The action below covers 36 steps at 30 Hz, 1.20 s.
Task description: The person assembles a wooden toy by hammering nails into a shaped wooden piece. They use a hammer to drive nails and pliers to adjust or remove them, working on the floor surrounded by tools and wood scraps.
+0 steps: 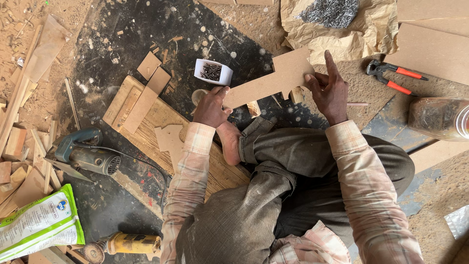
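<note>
saw is left lying by the plank | nail tub is kept within reach | left hand is closed on the low end of the cutout, steadying it | cutout is held above the foot, long axis rising rightward | right hand pinches its upper end, forefinger straight | pincers lie unused

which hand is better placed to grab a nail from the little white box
Left, probably. The left hand holds the near end of the cut board, just below the white box of nails. The right hand holds the far end, further away.
</note>
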### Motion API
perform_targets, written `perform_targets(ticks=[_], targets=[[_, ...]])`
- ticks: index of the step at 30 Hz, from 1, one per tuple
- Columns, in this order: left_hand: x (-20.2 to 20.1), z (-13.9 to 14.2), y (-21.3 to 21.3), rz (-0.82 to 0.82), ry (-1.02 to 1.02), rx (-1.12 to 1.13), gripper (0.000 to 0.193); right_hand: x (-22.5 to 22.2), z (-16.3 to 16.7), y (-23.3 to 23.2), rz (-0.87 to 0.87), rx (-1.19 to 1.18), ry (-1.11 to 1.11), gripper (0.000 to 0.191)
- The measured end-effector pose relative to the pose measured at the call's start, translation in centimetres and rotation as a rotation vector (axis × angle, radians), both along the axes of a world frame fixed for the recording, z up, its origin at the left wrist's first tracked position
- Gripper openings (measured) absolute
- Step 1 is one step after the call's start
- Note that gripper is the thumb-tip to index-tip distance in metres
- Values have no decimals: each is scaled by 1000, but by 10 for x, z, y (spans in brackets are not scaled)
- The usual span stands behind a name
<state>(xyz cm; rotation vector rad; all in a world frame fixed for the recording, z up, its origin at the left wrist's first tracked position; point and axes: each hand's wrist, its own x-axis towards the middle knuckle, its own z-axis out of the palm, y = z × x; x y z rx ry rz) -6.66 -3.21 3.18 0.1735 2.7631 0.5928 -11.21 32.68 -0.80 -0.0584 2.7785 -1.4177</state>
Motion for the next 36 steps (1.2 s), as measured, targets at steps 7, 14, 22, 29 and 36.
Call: perform_targets(ticks=[7, 14, 22, 29, 36], targets=[[-6, 0, -3, 4, -35, 20, 74, 0, 0, 0, 8, -16, 11, 78], [-7, 0, -2, -15, 36, 26, 72, 0, -1, 0, 8, 14, 4, 79], [1, 18, 1, 16, 71, 94, 73, 3, -2, -2, 5, -17, -11, 82], [19, 16, 10, 156, 84, 38, 76, 5, 1, -2, -15, -137, -148, 85], [24, 11, 7, 149, 34, 77, 78, 8, 10, -3, 20, -104, -43, 86]])
